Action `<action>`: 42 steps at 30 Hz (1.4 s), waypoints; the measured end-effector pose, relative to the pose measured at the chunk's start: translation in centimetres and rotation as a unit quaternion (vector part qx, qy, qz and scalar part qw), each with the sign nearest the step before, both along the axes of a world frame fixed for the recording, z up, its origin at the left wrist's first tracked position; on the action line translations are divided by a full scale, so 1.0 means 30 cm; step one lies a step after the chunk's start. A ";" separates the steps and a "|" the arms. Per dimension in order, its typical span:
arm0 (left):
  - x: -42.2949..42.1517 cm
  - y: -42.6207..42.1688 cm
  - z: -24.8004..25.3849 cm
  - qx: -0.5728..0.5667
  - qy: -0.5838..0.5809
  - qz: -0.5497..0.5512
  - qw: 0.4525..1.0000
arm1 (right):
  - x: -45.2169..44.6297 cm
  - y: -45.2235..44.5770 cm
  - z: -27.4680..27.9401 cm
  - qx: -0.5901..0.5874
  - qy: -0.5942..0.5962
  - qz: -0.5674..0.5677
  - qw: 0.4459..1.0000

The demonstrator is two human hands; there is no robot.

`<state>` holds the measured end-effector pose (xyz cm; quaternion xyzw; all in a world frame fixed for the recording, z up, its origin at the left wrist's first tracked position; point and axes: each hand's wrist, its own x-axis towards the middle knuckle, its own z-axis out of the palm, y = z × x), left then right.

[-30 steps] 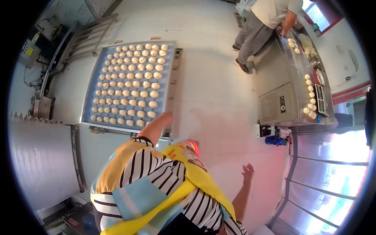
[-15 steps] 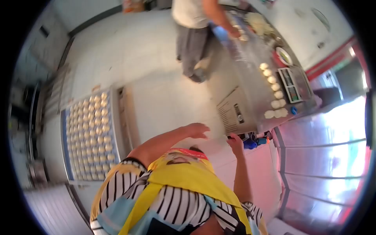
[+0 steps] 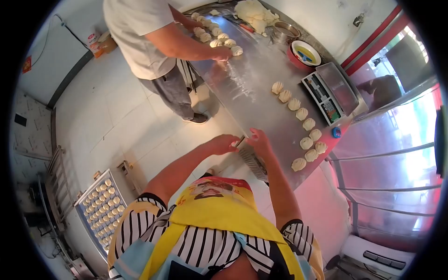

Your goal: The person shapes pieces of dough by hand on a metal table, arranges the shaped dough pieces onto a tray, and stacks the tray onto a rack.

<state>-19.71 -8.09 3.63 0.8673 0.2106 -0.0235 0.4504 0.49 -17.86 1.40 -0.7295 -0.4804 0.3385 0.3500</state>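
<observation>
My left hand (image 3: 224, 144) hovers in front of the steel table's near corner, fingers loosely bent, with no object visible in it. Close to its right, my right hand (image 3: 259, 143) is raised with thumb and fingers apart, also holding nothing I can see. A small brownish piece shows between the hands; whether either touches it is unclear. Below and behind them is part of a box with printed lines (image 3: 252, 164). On the steel table (image 3: 254, 109), beyond my right hand, pleated dough buns (image 3: 302, 113) sit in a bent row.
A co-worker (image 3: 154, 46) reaches over more buns (image 3: 215, 31) at the table's far left. A scale (image 3: 323, 100), a bowl with yellow liquid (image 3: 306, 52), a metal pot (image 3: 285, 31) and a dough mass (image 3: 254, 15) stand along the wall. A bun tray (image 3: 80, 212) is at lower left.
My view has shifted toward the table, so the bun row and scale look nearer and the tray lies farther lower left. My hands have come closer together. The co-worker now appears farther left.
</observation>
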 end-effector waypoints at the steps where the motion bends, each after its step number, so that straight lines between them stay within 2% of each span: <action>1: 0.047 0.052 0.016 0.008 -0.006 -0.005 1.000 | 0.020 0.033 0.000 0.000 -0.006 -0.005 1.000; 6: 0.309 0.277 0.033 0.048 -0.041 -0.043 0.997 | 0.170 0.244 0.031 0.030 -0.062 0.012 0.998; 7: 0.348 0.307 0.035 0.013 -0.073 -0.019 0.997 | 0.199 0.288 0.028 0.032 -0.078 0.018 0.996; 10: 0.435 0.382 0.077 0.013 -0.116 0.020 0.993 | 0.263 0.394 0.022 0.023 0.001 -0.037 0.999; 13: 0.502 0.468 0.132 0.052 -0.074 0.053 0.994 | 0.340 0.490 -0.012 0.051 0.027 -0.032 0.998; 16: 0.553 0.539 0.174 0.057 -0.033 0.127 0.990 | 0.406 0.604 -0.019 0.061 -0.005 -0.033 0.998; 19: 0.588 0.603 0.160 0.057 -0.063 0.146 0.986 | 0.468 0.743 -0.034 0.096 -0.022 -0.032 0.995; 22: 0.598 0.634 0.135 0.049 -0.076 0.178 0.980 | 0.525 0.898 -0.023 0.102 0.009 -0.042 0.994; 25: 0.570 0.663 0.127 0.050 -0.042 0.195 0.979 | 0.561 1.085 -0.049 0.049 0.022 -0.025 0.998; 28: 0.505 0.682 0.079 0.049 -0.007 0.223 0.974 | 0.556 1.291 -0.119 0.059 -0.035 -0.009 0.998; 31: 0.448 0.688 0.031 0.007 -0.001 0.265 0.964 | 0.501 1.452 -0.183 0.142 -0.130 -0.025 0.981; 34: 0.423 0.696 0.044 -0.008 0.032 0.300 0.953 | 0.444 1.575 -0.136 0.100 -0.073 -0.045 0.991; 37: 0.373 0.724 0.022 -0.029 0.010 0.314 0.949 | 0.398 1.707 -0.168 0.059 -0.119 -0.039 0.990; 42: 0.343 0.906 -0.015 -0.061 -0.034 0.298 0.952 | 0.362 1.848 -0.231 0.106 -0.140 -0.037 0.984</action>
